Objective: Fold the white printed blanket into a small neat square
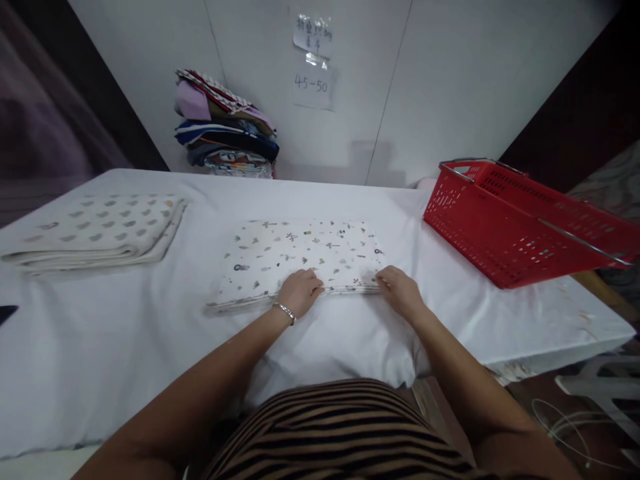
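Note:
A folded white cloth with small dark prints lies in the middle of the white-covered table. My left hand, with a silver bracelet at the wrist, has its fingers curled over the cloth's near edge. My right hand pinches the same near edge toward its right corner. Both hands are closed on the layered edge of the cloth.
A second folded cloth with grey prints lies at the left. A red plastic basket stands at the right edge. A pile of folded coloured fabrics sits against the back wall, below taped paper notes.

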{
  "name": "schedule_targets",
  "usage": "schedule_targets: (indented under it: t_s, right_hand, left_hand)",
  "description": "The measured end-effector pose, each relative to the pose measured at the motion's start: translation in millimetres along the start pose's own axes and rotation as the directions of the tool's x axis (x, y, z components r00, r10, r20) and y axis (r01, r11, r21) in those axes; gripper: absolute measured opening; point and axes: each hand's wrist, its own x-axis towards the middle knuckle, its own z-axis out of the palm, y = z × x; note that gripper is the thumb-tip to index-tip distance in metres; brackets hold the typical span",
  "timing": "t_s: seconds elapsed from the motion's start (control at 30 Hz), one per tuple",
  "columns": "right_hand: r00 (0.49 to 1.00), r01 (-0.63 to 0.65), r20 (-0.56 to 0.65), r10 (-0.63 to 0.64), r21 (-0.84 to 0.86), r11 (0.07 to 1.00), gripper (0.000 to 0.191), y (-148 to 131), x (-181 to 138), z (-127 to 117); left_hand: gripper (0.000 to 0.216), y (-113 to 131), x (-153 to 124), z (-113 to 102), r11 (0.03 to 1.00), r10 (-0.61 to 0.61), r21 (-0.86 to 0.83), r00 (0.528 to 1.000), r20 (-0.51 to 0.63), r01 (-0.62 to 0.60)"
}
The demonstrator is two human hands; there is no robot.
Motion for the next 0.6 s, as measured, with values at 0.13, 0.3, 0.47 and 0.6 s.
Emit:
schedule_targets:
  t_s: [0.13,0.3,0.47,0.6]
  right_hand:
    - [0.969,0.223,0.086,-0.233,0.115,0.968,0.016,-26.6,20.7,17.5]
    - [0.933,0.309,0.154,-0.325,0.122,0.943,0.016,-35.8,37.2,35.7]
    - [0.934,0.305,0.164,-0.317,0.095,0.948,0.02,-36.7,36.8,35.7]
    - [0.948,0.27,0.15,-0.279,0.079,0.96,0.019,-38.8,31.4,33.7]
  left_hand:
    - [0.022,1.8,4.3,-1.2,1.0,-0.028,0.007,0.999,0.036,0.028]
    - [0.025,3.8,7.5,-1.9,0.999,-0.046,-0.013,0.998,0.042,0.046]
    - [0.025,4.1,4.3,1.8,0.997,-0.038,-0.065,0.999,-0.039,0.036]
    - [0.024,5.5,-0.9,3.5,0.998,0.018,-0.054,0.997,-0.071,-0.021]
